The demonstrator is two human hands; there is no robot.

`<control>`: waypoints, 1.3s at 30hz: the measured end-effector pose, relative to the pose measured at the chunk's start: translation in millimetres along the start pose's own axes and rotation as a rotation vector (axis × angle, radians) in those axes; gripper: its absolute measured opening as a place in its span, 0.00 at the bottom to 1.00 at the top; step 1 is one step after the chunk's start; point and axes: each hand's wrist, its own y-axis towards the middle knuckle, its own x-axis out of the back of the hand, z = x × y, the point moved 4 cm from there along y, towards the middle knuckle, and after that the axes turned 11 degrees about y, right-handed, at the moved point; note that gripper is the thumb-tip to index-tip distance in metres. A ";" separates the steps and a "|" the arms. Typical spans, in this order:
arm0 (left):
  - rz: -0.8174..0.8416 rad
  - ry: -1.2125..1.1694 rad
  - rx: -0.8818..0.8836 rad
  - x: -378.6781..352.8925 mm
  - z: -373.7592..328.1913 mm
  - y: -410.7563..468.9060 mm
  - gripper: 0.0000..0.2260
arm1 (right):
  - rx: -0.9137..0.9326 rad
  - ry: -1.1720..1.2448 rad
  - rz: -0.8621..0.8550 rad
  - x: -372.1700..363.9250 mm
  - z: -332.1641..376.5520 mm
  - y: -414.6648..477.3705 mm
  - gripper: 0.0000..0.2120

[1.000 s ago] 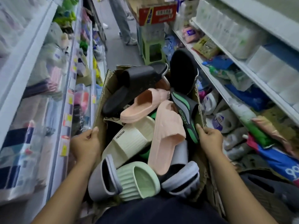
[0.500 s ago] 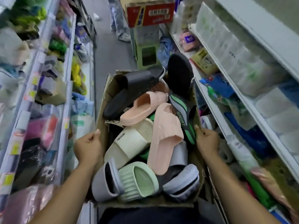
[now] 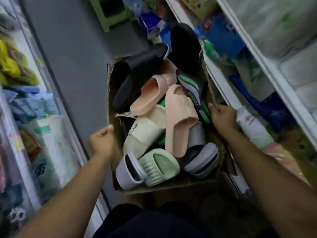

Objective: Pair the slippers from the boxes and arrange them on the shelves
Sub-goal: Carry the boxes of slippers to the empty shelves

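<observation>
Motion blur smears the stocked shelves (image 3: 240,93) on both sides of a narrow shop aisle, leaving most packaged goods there unreadable. A cardboard box (image 3: 164,185) heaped with loose slippers sits low in the aisle between the person's outstretched forearms, its near wall partly lost in shadow above dark clothing at the bottom edge. The left hand (image 3: 102,141) is curled over the box's left rim, fingers hidden behind the cardboard. The right hand (image 3: 223,115) is closed in a fist on the right flap's edge, just beside a white bottle (image 3: 253,127) on the lowest shelf. Inside, two peach slippers (image 3: 178,117) lie across the top of the pile, a cream slipper (image 3: 144,131) under them, a pale green slipper (image 3: 159,165) and a grey slipper (image 3: 130,170) nearest the camera. Black slippers (image 3: 137,78) jut over the far rim, and a dark slide with green stripes (image 3: 193,90), printed "SPORT", leans against the right wall. A green stool (image 3: 111,12) is cut off by the top edge.
</observation>
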 end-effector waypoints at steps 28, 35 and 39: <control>0.354 0.158 0.256 -111.3 45.0 -20.0 0.21 | -0.205 -0.128 0.284 -11.7 -55.2 75.3 0.20; 0.181 0.303 -0.150 -93.5 -36.3 -24.9 0.25 | -0.165 0.034 0.027 4.7 17.5 7.7 0.13; 0.458 0.159 0.158 -129.6 -59.1 -19.7 0.34 | -0.431 0.108 0.132 -25.0 26.4 -16.2 0.22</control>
